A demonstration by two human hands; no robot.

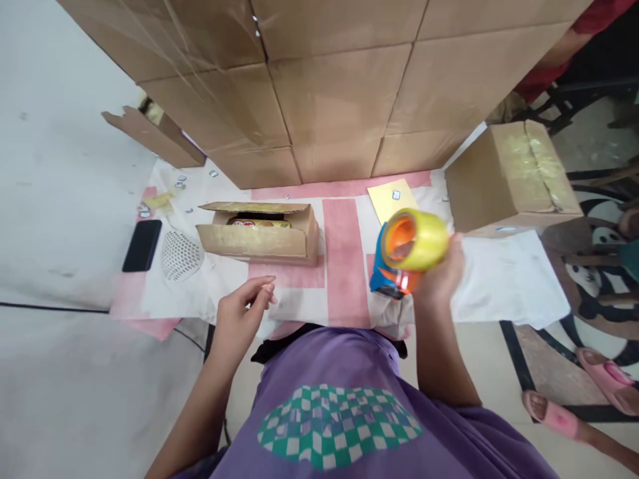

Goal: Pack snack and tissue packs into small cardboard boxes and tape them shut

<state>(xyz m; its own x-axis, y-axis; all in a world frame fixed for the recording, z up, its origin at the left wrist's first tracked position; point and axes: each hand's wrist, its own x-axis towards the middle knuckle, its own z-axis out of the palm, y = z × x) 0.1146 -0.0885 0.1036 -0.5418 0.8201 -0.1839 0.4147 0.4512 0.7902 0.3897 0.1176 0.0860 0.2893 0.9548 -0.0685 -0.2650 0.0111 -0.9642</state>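
My right hand [444, 269] is wrapped round the handle of a tape dispenser [383, 266], which has a blue and orange body. A thick roll of yellow tape [432, 239] sits on it, slightly smeared by motion. To the left, my left hand [244, 303] hovers over the table's front edge, holding nothing, its fingers loosely bent with a gap at the thumb. Just beyond it lies a small cardboard box [254, 243] with its long flaps partly raised. Through the gap between them shows a yellow and red packet [262, 223].
Stacked, taped cartons [339, 100] wall off the back. A closed carton [499, 176] stands right, an open cardboard piece [167, 136] back left. A phone [142, 245], white mesh [180, 256] and yellow paper [392, 199] lie on the table. Another person's feet [554, 416] show at right.
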